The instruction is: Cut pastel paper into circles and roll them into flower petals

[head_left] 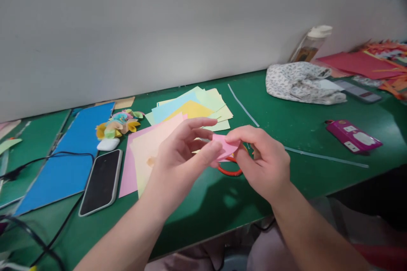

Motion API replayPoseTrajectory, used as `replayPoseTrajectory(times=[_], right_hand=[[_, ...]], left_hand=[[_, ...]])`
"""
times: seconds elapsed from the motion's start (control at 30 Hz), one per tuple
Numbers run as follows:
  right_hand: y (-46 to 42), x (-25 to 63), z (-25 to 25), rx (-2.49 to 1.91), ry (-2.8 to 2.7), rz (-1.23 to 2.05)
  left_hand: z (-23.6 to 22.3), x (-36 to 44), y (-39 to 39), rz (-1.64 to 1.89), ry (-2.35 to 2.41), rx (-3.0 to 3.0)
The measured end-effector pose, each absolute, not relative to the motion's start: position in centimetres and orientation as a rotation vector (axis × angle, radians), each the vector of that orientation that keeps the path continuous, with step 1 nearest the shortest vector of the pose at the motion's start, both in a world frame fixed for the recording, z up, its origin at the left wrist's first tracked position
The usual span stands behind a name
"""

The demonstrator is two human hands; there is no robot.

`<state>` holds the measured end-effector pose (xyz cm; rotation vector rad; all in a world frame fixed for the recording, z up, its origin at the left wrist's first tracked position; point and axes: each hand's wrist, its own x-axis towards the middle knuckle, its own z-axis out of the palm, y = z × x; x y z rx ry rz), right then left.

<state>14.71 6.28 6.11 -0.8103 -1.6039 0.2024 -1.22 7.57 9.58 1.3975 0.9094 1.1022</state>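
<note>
Both hands hold a small pink paper piece [225,145] above the green table [286,127]. My left hand [182,152] pinches its left edge between thumb and fingers, with the index finger stretched out. My right hand [262,161] is closed on its right edge. Just under the hands lie red-handled scissors [229,171], partly hidden. A fan of pastel paper sheets [193,108] lies behind the hands, and pink and peach sheets [143,148] lie to the left.
A black phone [101,181] lies left of the sheets, beside a blue sheet [76,152] and a cable. Small paper flowers [119,125] sit behind it. A patterned cloth [302,82], bottle [310,44], magenta box [352,136] and red papers [362,63] are at right.
</note>
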Motion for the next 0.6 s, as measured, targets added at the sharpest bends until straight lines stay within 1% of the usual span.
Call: replayPoseTrajectory(times=[0.1,0.27,0.33,0.47,0.6], right_hand=[[6.4,14.7,6.2,-0.751,-1.633,0.148],[6.0,15.1,6.2,-0.709,-1.541,0.445],[5.9,15.3,6.2,-0.734,-1.497,0.506],[5.9,15.1,6.4,-0.75,-1.545,0.451],[6.0,14.8,6.5,-0.757,-1.474,0.455]], left_hand=[[9.6,-1.2,7.5,1.171,0.946,1.471],[9.5,-1.4,6.9,1.348,0.963,1.72],[9.3,-1.3,6.6,1.447,0.959,1.874],[8.7,-1.2,6.4,1.587,0.895,2.133],[8.6,-1.3,6.5,1.631,0.863,2.182]])
